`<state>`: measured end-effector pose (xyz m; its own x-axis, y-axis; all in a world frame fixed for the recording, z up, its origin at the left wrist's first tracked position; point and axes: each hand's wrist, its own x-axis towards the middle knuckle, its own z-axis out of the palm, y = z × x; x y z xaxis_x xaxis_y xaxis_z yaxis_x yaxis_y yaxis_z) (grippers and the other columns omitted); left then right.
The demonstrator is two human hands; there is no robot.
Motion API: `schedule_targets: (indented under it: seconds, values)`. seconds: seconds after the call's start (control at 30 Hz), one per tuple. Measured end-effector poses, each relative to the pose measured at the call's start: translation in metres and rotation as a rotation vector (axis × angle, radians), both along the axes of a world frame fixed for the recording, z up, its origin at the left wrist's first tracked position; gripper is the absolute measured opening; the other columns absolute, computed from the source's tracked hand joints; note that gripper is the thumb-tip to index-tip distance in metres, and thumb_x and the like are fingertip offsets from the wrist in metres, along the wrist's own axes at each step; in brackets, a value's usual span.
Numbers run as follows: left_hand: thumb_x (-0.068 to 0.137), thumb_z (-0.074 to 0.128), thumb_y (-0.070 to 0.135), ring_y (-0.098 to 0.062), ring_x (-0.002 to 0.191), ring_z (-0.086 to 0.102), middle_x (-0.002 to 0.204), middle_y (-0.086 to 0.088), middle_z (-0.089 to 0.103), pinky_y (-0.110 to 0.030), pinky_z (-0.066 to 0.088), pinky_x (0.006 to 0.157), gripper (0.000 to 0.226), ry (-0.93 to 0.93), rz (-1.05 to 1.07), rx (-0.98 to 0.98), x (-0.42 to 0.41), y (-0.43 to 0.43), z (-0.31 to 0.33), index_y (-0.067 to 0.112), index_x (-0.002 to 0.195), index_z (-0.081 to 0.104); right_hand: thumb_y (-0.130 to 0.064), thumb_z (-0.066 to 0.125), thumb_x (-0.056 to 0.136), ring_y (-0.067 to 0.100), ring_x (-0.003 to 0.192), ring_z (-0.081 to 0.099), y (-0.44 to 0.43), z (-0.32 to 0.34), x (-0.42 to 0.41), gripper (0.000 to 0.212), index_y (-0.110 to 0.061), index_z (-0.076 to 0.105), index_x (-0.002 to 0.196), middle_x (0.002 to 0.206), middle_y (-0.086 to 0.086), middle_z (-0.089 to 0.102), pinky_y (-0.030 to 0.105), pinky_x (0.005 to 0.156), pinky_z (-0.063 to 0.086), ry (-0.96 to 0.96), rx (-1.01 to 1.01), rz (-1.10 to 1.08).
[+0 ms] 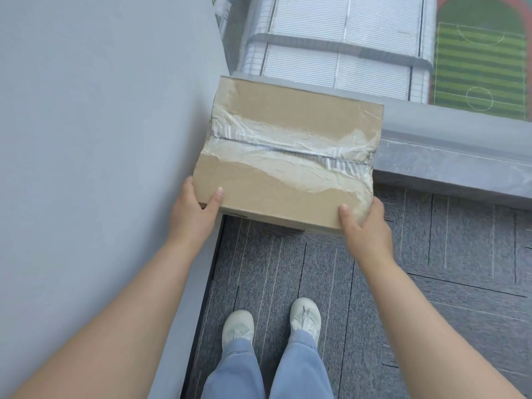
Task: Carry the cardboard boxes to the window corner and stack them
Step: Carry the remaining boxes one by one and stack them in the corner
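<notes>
A brown cardboard box, sealed across the top with wrinkled clear tape, fills the corner where the grey wall meets the window. My left hand grips its near left corner, thumb on top. My right hand grips its near right corner, thumb on the lid too. The box's far edge reaches the window ledge. Whatever lies under the box is hidden, so I cannot tell if it rests on another box or hangs in my hands.
A grey wall runs along the left down to a dark baseboard. The window looks down on rooftops and a sports field. Grey carpet tiles cover the floor, and my two pale shoes stand just behind the box.
</notes>
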<state>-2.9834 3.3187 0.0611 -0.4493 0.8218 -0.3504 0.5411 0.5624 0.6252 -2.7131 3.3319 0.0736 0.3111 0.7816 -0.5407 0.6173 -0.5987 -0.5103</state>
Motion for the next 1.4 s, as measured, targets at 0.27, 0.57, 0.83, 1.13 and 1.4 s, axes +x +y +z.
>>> schedule_targets:
  seconds: [0.27, 0.57, 0.83, 1.13, 1.4]
  values:
    - [0.09, 0.055, 0.04, -0.026, 0.112, 0.057, 0.129, -0.007, 0.056, -0.031, 0.042, 0.091, 0.059, -0.031, -0.013, 0.042, -0.002, 0.023, -0.006, 0.013, 0.137, 0.034, -0.047, 0.048, 0.092, 0.035, 0.115, 0.05, 0.013, -0.001, -0.002, 0.065, -0.018, 0.022, 0.143, 0.132, 0.016, 0.049, 0.043, 0.094, 0.044, 0.015, 0.038, -0.01]
    - [0.09, 0.055, 0.039, -0.024, 0.114, 0.056, 0.13, -0.006, 0.055, -0.031, 0.043, 0.093, 0.058, -0.036, -0.018, 0.07, -0.009, 0.037, -0.01, 0.013, 0.138, 0.035, -0.045, 0.048, 0.092, 0.036, 0.115, 0.05, 0.032, -0.002, -0.008, 0.062, -0.018, 0.023, 0.142, 0.131, 0.017, 0.05, 0.045, 0.094, 0.044, 0.021, 0.067, -0.009]
    - [0.09, 0.054, 0.04, -0.023, 0.119, 0.052, 0.136, -0.006, 0.051, -0.032, 0.04, 0.098, 0.063, -0.008, -0.023, 0.06, -0.015, 0.041, -0.009, 0.012, 0.142, 0.03, -0.045, 0.049, 0.092, 0.035, 0.115, 0.051, 0.035, -0.003, -0.013, 0.062, -0.018, 0.022, 0.143, 0.131, 0.017, 0.05, 0.045, 0.094, 0.044, 0.034, 0.066, -0.004]
    - [0.089, 0.055, 0.039, -0.026, 0.111, 0.058, 0.127, -0.006, 0.057, -0.033, 0.045, 0.091, 0.054, 0.003, -0.053, 0.071, -0.015, 0.033, -0.01, 0.013, 0.133, 0.038, -0.044, 0.049, 0.093, 0.036, 0.116, 0.05, 0.027, -0.004, -0.011, 0.063, -0.018, 0.022, 0.143, 0.132, 0.017, 0.049, 0.044, 0.095, 0.043, 0.034, 0.063, -0.023]
    - [0.09, 0.054, 0.038, -0.024, 0.112, 0.056, 0.129, -0.007, 0.055, -0.028, 0.041, 0.089, 0.055, 0.0, -0.049, 0.07, -0.009, 0.029, -0.01, 0.013, 0.135, 0.035, -0.044, 0.048, 0.093, 0.036, 0.116, 0.05, 0.025, -0.006, -0.008, 0.063, -0.018, 0.021, 0.143, 0.132, 0.017, 0.049, 0.047, 0.096, 0.043, 0.023, 0.067, -0.03]
